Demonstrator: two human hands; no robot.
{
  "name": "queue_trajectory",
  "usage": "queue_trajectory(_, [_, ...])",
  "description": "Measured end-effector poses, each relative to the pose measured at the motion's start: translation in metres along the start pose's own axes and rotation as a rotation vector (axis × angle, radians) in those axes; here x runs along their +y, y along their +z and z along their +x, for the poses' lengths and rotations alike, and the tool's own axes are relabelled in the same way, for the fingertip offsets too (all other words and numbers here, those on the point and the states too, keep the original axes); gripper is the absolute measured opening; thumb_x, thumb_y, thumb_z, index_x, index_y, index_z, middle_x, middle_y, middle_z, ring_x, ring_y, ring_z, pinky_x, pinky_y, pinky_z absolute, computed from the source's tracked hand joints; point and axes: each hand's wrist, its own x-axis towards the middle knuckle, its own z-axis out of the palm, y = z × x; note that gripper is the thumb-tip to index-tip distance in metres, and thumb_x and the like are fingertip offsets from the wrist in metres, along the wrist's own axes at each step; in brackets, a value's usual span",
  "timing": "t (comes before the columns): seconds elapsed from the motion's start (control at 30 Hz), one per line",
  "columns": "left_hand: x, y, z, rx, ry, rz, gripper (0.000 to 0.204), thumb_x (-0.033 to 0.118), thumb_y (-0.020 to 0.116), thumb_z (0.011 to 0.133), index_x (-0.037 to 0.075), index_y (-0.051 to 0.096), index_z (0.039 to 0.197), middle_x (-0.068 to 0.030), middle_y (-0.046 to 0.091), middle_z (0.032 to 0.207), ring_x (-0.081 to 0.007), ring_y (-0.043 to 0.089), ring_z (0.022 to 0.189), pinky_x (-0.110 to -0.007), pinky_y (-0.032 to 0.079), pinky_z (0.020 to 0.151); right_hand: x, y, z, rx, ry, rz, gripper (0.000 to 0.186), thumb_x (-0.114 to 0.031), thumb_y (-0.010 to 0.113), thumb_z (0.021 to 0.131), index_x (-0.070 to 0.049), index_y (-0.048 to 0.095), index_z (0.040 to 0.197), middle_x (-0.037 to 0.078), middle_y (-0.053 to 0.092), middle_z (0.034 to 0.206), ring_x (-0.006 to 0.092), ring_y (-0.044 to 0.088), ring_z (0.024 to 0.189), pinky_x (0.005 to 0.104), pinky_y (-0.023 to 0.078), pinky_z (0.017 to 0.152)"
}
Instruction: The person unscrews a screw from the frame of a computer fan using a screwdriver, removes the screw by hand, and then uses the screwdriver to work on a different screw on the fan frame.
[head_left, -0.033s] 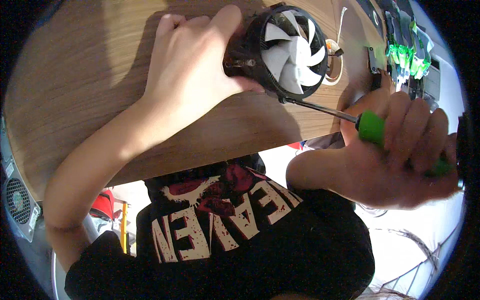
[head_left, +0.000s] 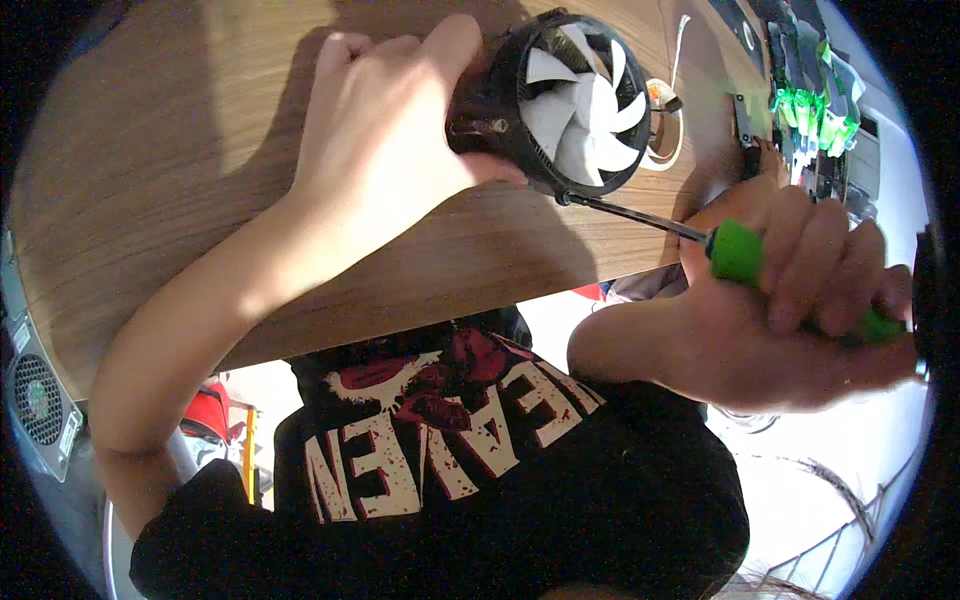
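A round black-framed cooling fan point(head_left: 590, 115) with white blades stands on its side on the table, at the top centre. My left hand point(head_left: 395, 120) is closed around its left side, with the thumb along the lower edge. A screwdriver point(head_left: 650, 219) with a green handle reaches the fan from the right. Its shaft slants up to the left, and the tip meets a small black lug at the frame's lower edge. My right hand point(head_left: 800, 300) is wrapped around the handle. Whether a screw sits under the tip cannot be made out.
A pale tape roll point(head_left: 683, 140) lies right of the fan. Beyond it are another person's arm point(head_left: 735, 200) and several green-handled items point(head_left: 815, 110) at the far right. A metal box with a grille point(head_left: 40, 400) stands at the left rim. The wooden table's point(head_left: 400, 300) near edge runs before me.
My right hand and the screwdriver handle have shifted very slightly left. The fan and my left hand look almost the same.
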Motion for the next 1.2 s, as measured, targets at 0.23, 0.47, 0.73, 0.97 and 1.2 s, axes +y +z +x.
queue_trajectory(0.23, [0.004,-0.003,0.003,-0.043,0.003,-0.029,0.064,0.046,0.088,0.057,0.007,0.055,0.097,-0.0113,0.067,0.077,-0.0310,0.067,0.081,-0.042,0.039,0.082,-0.017,-0.018,0.000,-0.238,0.218,0.117,0.049,-0.057,0.053,0.093,-0.015,0.056,0.118,0.003,0.045,0.090,0.0122,0.042,0.068,0.0297,0.032,0.066])
queue_trajectory(0.47, [0.000,0.003,-0.002,0.066,0.049,0.003,0.065,0.043,0.090,0.055,0.008,0.054,0.096,-0.0075,0.066,0.069,-0.0295,0.066,0.072,-0.041,0.043,0.078,-0.010,-0.046,0.042,-0.923,0.180,0.285,0.040,-0.038,0.088,0.068,-0.019,0.064,0.094,0.003,0.046,0.093,0.0213,0.048,0.087,0.0342,0.043,0.068])
queue_trajectory(0.73, [-0.002,0.004,-0.002,0.030,0.043,0.007,0.066,0.046,0.088,0.056,0.007,0.054,0.096,-0.0083,0.066,0.070,-0.0301,0.066,0.072,-0.042,0.043,0.078,0.016,-0.025,0.080,-1.058,0.281,0.238,0.034,-0.020,0.082,0.077,-0.013,0.050,0.086,0.005,0.055,0.089,0.0214,0.057,0.078,0.0356,0.054,0.063])
queue_trajectory(0.97, [-0.004,0.005,0.000,-0.024,-0.010,-0.029,0.069,0.045,0.089,0.055,0.009,0.055,0.103,-0.0078,0.066,0.071,-0.0301,0.066,0.072,-0.041,0.042,0.079,0.037,-0.009,0.087,-1.372,0.326,0.759,0.029,-0.023,0.075,0.087,-0.010,0.055,0.070,0.006,0.069,0.070,0.0110,0.064,0.055,0.0230,0.055,0.055])
queue_trajectory(1.2, [-0.009,0.003,-0.003,-0.042,-0.027,-0.095,0.066,0.038,0.087,0.061,0.013,0.053,0.112,-0.0102,0.068,0.072,-0.0310,0.068,0.076,-0.046,0.039,0.086,0.035,-0.011,0.047,-0.835,0.109,0.557,0.031,-0.029,0.077,0.085,-0.016,0.056,0.068,-0.003,0.060,0.058,0.0034,0.051,0.039,0.0171,0.040,0.035])
